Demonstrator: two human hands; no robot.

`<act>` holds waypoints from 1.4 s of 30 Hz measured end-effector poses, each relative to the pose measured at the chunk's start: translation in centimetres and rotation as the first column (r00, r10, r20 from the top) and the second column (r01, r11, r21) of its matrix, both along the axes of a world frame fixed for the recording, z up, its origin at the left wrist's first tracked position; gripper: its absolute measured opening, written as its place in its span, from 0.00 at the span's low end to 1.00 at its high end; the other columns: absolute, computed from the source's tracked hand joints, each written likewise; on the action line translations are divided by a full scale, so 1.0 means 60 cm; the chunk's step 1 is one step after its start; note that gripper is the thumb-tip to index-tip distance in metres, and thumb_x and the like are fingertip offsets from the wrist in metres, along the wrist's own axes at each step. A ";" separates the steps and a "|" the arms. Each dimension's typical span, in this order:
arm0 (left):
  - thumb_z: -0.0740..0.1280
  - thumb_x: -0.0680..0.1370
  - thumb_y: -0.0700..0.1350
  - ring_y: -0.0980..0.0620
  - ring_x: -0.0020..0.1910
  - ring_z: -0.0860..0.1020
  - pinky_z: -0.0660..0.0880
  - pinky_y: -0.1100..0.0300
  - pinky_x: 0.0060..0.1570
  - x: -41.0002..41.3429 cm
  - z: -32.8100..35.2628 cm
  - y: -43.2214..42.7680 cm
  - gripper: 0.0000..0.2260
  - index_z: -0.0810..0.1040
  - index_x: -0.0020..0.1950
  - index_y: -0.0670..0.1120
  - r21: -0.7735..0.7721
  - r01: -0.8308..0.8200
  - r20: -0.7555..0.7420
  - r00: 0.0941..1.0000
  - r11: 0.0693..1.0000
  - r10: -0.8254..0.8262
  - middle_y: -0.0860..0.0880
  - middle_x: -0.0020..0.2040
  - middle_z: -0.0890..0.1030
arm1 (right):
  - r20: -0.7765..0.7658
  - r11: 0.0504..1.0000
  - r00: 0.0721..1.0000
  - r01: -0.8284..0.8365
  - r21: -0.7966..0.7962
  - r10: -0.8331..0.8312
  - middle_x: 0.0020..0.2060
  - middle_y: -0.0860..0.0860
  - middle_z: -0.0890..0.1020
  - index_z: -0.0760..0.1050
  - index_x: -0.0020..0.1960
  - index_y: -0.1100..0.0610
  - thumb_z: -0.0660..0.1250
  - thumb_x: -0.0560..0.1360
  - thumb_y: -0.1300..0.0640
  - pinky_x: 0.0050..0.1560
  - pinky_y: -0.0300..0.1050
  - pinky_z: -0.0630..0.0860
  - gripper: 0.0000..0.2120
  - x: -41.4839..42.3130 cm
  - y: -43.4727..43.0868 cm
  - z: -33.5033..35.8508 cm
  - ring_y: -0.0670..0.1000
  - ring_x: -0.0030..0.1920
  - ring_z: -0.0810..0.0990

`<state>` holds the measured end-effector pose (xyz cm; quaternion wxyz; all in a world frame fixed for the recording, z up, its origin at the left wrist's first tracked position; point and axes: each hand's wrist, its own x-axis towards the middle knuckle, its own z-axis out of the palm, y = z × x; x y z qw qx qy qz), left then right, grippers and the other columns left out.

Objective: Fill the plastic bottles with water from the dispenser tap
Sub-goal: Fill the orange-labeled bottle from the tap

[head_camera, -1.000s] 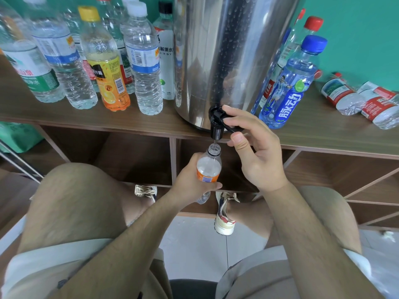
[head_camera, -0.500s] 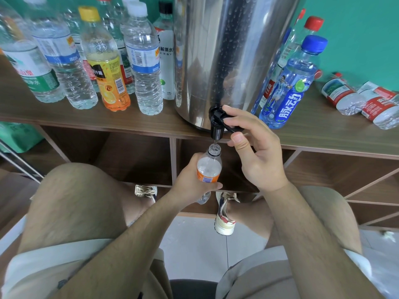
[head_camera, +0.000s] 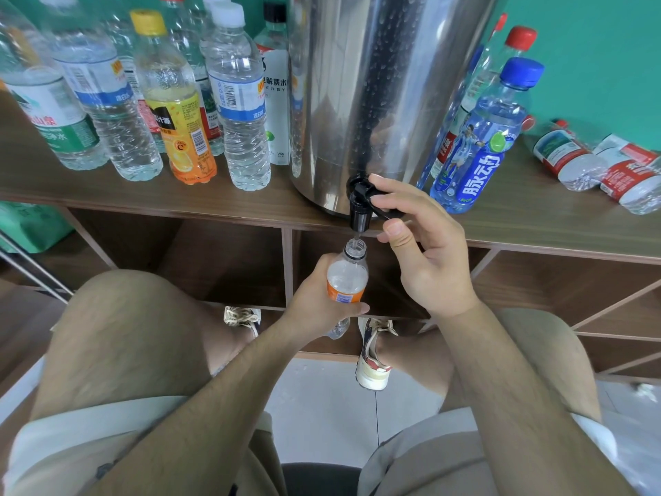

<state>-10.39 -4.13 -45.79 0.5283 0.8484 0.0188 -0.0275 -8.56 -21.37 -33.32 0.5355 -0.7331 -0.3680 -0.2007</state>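
Teal wall (head_camera: 590, 48) behind; wood shelf unit (head_camera: 518, 223) w/ open cubbies; floor (head_camera: 322, 406) prob. pale tile.

Left hand (head_camera: 318, 298) curled in a closed grasp, forearm angled up from lower left; right hand (head_camera: 425, 252) raised higher, index finger hooked, thumb extended, remaining fingers loosely bent.

orange-labelled bottle (head_camera: 346, 281), black tap (head_camera: 360, 205), silver dispenser (head_camera: 375, 84)

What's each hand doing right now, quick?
Left hand: closed around the orange-label bottle under the tap.
Right hand: closed on the tap lever.
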 end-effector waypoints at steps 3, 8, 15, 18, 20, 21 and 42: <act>0.83 0.69 0.53 0.61 0.54 0.77 0.69 0.75 0.46 0.000 0.000 0.001 0.37 0.61 0.67 0.64 0.000 0.003 0.001 1.000 1.000 -0.003 0.68 0.55 0.72 | -0.003 1.000 1.000 0.002 0.000 -0.002 0.72 0.49 0.79 0.79 0.66 0.52 0.63 0.86 0.57 0.48 0.66 0.82 0.11 0.000 0.000 0.001 0.58 0.66 0.81; 0.83 0.70 0.52 0.60 0.55 0.77 0.71 0.73 0.50 0.000 -0.001 0.000 0.36 0.62 0.67 0.63 -0.021 0.007 -0.003 1.000 1.000 -0.007 0.67 0.56 0.73 | -0.003 1.000 1.000 0.001 0.006 -0.001 0.71 0.48 0.79 0.79 0.66 0.52 0.64 0.86 0.57 0.47 0.65 0.82 0.11 -0.001 0.001 0.001 0.57 0.66 0.81; 0.83 0.69 0.54 0.60 0.55 0.77 0.70 0.75 0.45 0.000 -0.001 0.000 0.37 0.61 0.67 0.65 -0.019 -0.003 -0.009 1.000 1.000 0.003 0.67 0.55 0.73 | 0.000 1.000 1.000 0.003 0.003 -0.003 0.72 0.49 0.79 0.79 0.66 0.52 0.63 0.86 0.56 0.48 0.65 0.82 0.11 0.000 0.000 0.000 0.58 0.66 0.81; 0.83 0.69 0.54 0.61 0.54 0.77 0.70 0.75 0.43 0.001 -0.001 0.000 0.37 0.61 0.67 0.65 -0.007 -0.009 -0.009 1.000 1.000 0.009 0.68 0.55 0.72 | 0.001 1.000 1.000 0.007 0.001 -0.007 0.72 0.49 0.79 0.80 0.66 0.52 0.63 0.86 0.56 0.48 0.65 0.82 0.11 0.000 0.000 0.000 0.59 0.65 0.81; 0.83 0.69 0.55 0.61 0.54 0.77 0.70 0.76 0.43 0.001 -0.001 0.000 0.37 0.61 0.66 0.66 -0.002 -0.011 -0.007 1.000 1.000 0.011 0.69 0.55 0.72 | 0.000 1.000 1.000 0.005 0.004 -0.005 0.71 0.48 0.80 0.80 0.66 0.52 0.64 0.86 0.57 0.48 0.65 0.82 0.11 0.000 0.001 0.000 0.59 0.65 0.82; 0.83 0.69 0.55 0.61 0.54 0.76 0.70 0.76 0.43 0.001 -0.001 0.000 0.37 0.61 0.66 0.66 -0.001 -0.012 -0.007 1.000 1.000 0.012 0.69 0.55 0.72 | 0.001 1.000 1.000 0.004 0.006 -0.004 0.71 0.48 0.80 0.80 0.66 0.52 0.64 0.86 0.58 0.48 0.65 0.82 0.11 0.000 0.001 0.000 0.58 0.66 0.81; 0.83 0.70 0.52 0.60 0.54 0.77 0.70 0.74 0.48 0.002 0.002 0.001 0.36 0.62 0.67 0.63 -0.016 -0.003 -0.011 1.000 1.000 0.003 0.66 0.55 0.74 | 0.022 1.000 1.000 0.018 -0.005 -0.018 0.70 0.52 0.80 0.79 0.64 0.55 0.63 0.85 0.62 0.50 0.64 0.83 0.11 -0.006 0.004 0.007 0.59 0.66 0.81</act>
